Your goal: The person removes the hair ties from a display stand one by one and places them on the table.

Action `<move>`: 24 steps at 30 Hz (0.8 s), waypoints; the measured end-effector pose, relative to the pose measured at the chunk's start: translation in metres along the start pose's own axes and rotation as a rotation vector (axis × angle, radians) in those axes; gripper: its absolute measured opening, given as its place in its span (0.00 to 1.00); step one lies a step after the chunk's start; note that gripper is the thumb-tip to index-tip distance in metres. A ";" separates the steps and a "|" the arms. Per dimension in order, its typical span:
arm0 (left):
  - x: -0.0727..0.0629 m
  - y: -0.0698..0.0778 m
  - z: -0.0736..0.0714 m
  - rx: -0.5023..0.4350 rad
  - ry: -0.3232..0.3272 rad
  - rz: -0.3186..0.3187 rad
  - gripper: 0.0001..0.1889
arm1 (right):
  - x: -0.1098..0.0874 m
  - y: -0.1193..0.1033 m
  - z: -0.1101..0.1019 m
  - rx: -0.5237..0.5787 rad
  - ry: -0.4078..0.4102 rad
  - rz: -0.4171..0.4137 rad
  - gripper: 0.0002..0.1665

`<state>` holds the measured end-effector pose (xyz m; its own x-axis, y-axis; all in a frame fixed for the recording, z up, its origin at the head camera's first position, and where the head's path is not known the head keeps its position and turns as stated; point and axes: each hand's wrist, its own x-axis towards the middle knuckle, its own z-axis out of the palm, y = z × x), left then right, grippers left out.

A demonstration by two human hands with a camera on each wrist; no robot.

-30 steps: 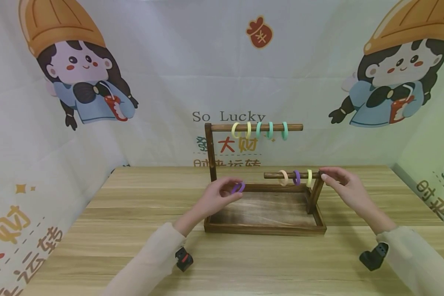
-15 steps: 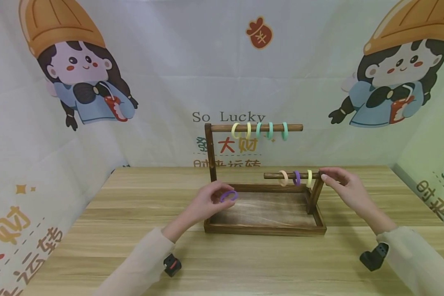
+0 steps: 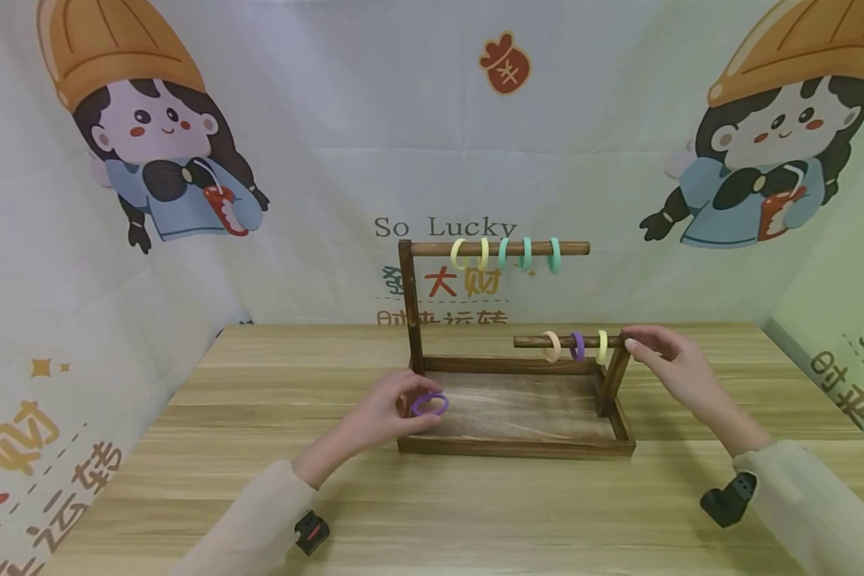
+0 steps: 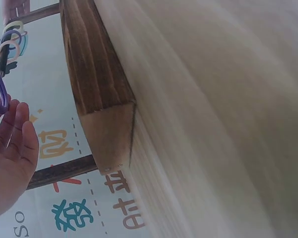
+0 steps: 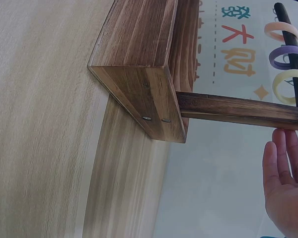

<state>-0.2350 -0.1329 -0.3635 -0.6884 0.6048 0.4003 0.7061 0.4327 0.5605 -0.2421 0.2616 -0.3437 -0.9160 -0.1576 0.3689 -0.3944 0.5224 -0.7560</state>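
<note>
My left hand pinches a thin purple ring between thumb and fingers, over the left end of the brown wooden rack. In the left wrist view the same purple ring shows at the fingertips. At the rack's other end, my right hand holds the top of the short post with thumb and fingertips. A peach ring, a second purple ring and a yellow ring hang on the lower bar.
The taller upper bar carries yellow rings and green rings. Its post rises at the rack's back left. The rack stands on a wood-grain table, with a printed cloth behind.
My left hand has drawn leftward and down toward me with the purple ring, which now lies flatter in its fingers. The right hand and the rack have stayed in place.
</note>
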 end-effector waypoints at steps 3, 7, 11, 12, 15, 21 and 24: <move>-0.006 -0.002 0.000 -0.006 -0.029 -0.011 0.18 | 0.000 0.000 0.000 0.002 0.002 -0.002 0.24; -0.014 -0.003 -0.001 0.009 -0.059 -0.026 0.20 | 0.000 0.000 0.000 0.003 0.003 -0.003 0.23; -0.021 -0.003 -0.001 0.042 -0.081 -0.032 0.20 | 0.000 0.000 0.000 -0.001 0.002 0.002 0.24; -0.022 -0.003 -0.001 0.046 -0.088 -0.031 0.20 | 0.000 0.000 0.000 -0.002 0.002 0.002 0.24; -0.027 -0.004 -0.002 0.068 -0.106 -0.042 0.18 | 0.000 0.000 0.000 -0.008 0.002 0.003 0.24; -0.035 -0.007 -0.002 0.088 -0.145 -0.057 0.17 | 0.001 0.000 0.000 -0.013 0.006 0.004 0.24; -0.039 -0.007 -0.002 0.101 -0.163 -0.061 0.17 | 0.001 0.001 0.000 -0.012 0.009 0.001 0.24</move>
<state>-0.2136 -0.1610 -0.3820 -0.7002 0.6720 0.2411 0.6827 0.5315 0.5014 -0.2428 0.2618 -0.3439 -0.9155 -0.1498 0.3734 -0.3929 0.5327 -0.7495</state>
